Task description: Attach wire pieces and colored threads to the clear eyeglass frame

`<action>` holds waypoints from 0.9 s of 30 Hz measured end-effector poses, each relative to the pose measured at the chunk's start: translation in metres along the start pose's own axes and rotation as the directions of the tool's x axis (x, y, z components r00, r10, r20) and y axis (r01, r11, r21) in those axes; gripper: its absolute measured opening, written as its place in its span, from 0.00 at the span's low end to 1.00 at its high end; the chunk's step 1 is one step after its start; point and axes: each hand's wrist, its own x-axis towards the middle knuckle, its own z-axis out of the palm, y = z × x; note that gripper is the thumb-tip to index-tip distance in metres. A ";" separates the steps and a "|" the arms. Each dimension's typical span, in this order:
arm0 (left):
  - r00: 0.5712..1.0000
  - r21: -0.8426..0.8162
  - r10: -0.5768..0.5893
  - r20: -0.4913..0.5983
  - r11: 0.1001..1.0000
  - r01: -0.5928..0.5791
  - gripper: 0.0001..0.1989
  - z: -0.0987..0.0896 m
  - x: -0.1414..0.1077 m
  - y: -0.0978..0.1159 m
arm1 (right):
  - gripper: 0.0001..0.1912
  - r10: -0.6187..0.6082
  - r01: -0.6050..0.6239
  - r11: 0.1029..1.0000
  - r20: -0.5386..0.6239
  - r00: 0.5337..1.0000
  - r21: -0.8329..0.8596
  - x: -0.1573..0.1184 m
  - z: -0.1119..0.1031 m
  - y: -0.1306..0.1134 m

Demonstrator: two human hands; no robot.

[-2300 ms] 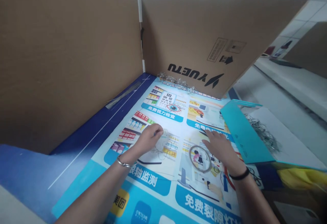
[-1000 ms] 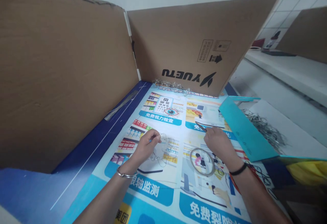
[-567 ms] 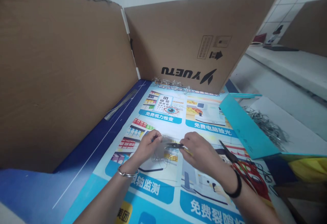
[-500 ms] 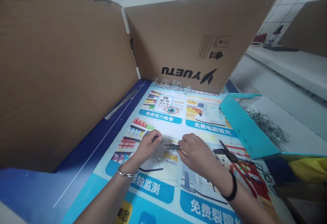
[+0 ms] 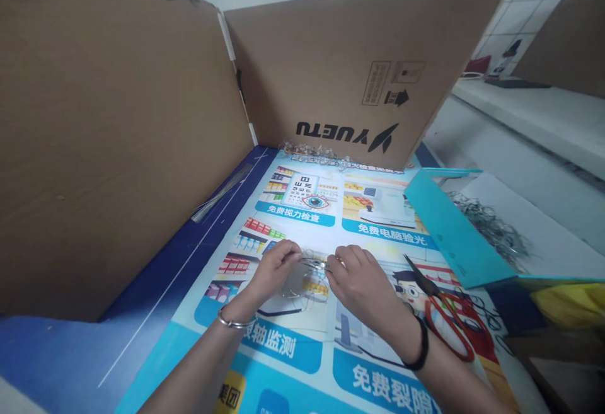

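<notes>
My left hand (image 5: 275,270), with a silver bangle at its wrist, pinches one end of a thin wire (image 5: 297,293) that loops loosely below the fingers. Small metal pliers (image 5: 316,264) are in my right hand (image 5: 355,278), which wears a black band at the wrist. The pliers' jaws point left and lie close to my left fingertips, over the printed poster sheet (image 5: 302,235). Exactly where the jaws meet the wire is too small to tell.
Red-handled scissors (image 5: 447,313) lie right of my right hand. A turquoise box (image 5: 458,231) holds tangled wire pieces (image 5: 494,228). Cardboard panels (image 5: 359,42) stand behind and left. Small clear pieces (image 5: 312,151) line the back panel; thin strips (image 5: 222,195) lie at the left.
The pliers have moved left, so their jaws now reach close to my left fingertips. My right hand has shifted slightly left. The view has shifted a little.
</notes>
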 end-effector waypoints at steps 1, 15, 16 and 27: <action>1.000 -0.004 -0.001 0.004 1.000 0.001 0.06 0.000 0.000 0.000 | 0.03 -0.003 0.003 1.000 0.000 1.000 -0.003 0.000 0.000 0.000; 0.997 0.057 -0.057 0.046 0.997 0.054 0.07 0.001 -0.001 0.007 | 0.04 -0.039 0.037 0.999 0.058 0.998 0.031 0.000 0.003 0.002; 0.997 0.057 -0.062 0.048 0.997 0.059 0.07 0.001 -0.002 0.007 | 0.04 -0.039 0.037 0.999 0.059 0.997 0.037 0.000 0.003 0.002; 1.000 0.049 0.008 0.029 0.999 -0.009 0.07 0.002 0.000 0.006 | 0.02 -0.039 0.038 0.999 0.079 0.996 0.010 0.000 0.001 0.001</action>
